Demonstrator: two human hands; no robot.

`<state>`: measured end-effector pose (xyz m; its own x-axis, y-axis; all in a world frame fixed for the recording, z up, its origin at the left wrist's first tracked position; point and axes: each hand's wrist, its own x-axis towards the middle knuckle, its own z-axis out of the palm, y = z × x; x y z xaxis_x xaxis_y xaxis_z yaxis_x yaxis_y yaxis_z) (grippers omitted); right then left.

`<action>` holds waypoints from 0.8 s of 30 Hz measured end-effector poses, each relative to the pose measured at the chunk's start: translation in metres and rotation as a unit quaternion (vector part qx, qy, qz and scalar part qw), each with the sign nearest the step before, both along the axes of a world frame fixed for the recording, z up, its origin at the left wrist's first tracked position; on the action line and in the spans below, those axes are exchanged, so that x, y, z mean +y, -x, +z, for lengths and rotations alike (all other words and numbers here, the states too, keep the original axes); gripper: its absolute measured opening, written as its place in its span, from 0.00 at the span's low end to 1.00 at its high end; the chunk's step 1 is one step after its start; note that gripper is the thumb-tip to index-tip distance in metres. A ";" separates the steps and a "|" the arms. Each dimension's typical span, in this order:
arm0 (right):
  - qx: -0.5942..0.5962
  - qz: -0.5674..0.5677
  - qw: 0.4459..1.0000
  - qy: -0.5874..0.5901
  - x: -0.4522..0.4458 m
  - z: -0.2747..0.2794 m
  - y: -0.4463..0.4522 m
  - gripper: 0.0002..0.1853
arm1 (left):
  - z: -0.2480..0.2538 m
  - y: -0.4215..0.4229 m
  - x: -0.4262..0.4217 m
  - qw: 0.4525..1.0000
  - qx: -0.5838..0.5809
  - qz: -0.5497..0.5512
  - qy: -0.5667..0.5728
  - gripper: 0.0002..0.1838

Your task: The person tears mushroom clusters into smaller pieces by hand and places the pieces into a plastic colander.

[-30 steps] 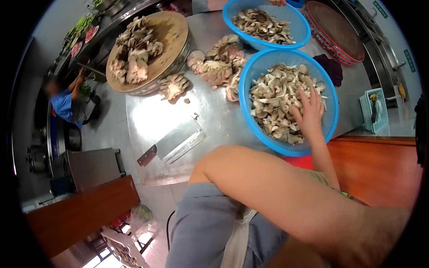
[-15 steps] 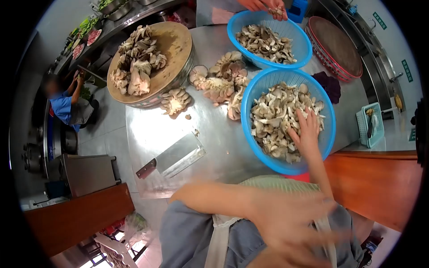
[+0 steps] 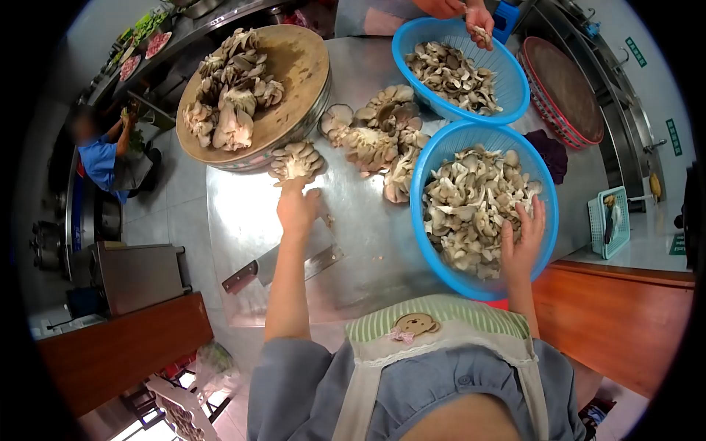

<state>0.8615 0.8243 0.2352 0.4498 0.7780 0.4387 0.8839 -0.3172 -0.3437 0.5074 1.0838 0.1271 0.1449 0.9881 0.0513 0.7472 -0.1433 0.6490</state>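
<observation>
My left hand reaches to a cluster of oyster mushrooms on the steel table, its fingertips at the near edge. The thumb is apart from the cluster, and some fingertips are hidden. Under that forearm lies a cleaver with a dark handle, its blade partly covered. With fingers spread, my right hand rests on loose torn oyster mushrooms at the right side of the near blue basket. Larger mushroom clumps lie on the table left of this basket.
More clusters sit on a round wooden chopping board. Across the table, a co-worker's hands hold a mushroom piece over a second blue basket. A round red-rimmed board is at right. Another person works far left.
My left hand has swung from in front of my body out to the mushroom cluster beside the chopping board. My right hand has shifted slightly toward me within the basket. The view has shifted slightly.
</observation>
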 end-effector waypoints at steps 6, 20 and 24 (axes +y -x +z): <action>0.001 0.024 1.000 -0.002 0.004 0.005 0.013 0.15 | -0.026 -0.014 0.000 0.995 0.026 -0.043 -0.084 0.07; 0.044 0.057 0.997 -0.034 0.001 0.007 0.018 0.12 | 0.098 -0.156 -0.053 0.932 -0.222 -0.202 -0.205 0.26; 0.060 0.034 0.997 -0.042 -0.010 0.000 0.016 0.13 | 0.041 -0.128 0.008 0.971 -0.037 -0.133 -0.197 0.40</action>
